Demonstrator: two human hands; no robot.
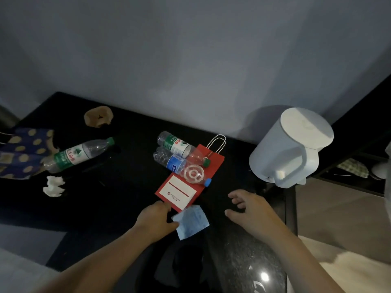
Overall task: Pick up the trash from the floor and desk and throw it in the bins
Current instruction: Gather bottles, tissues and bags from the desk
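Left hand (155, 216) is pinching a blue paper slip (191, 222) at the near desk (118, 187) edge, just below the red bag (191, 182). Right hand (248, 210) is hovering to the right, fingers spread, gripping nothing. Two bottles (179, 157) are lying on the bag; a third bottle (79, 154) and tissue (54, 186) are sitting far left. Kettle (292, 146) is standing right.

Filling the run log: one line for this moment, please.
stage: desk pickup | left hand: pinching paper slip | right hand: open, empty | bottles: untouched
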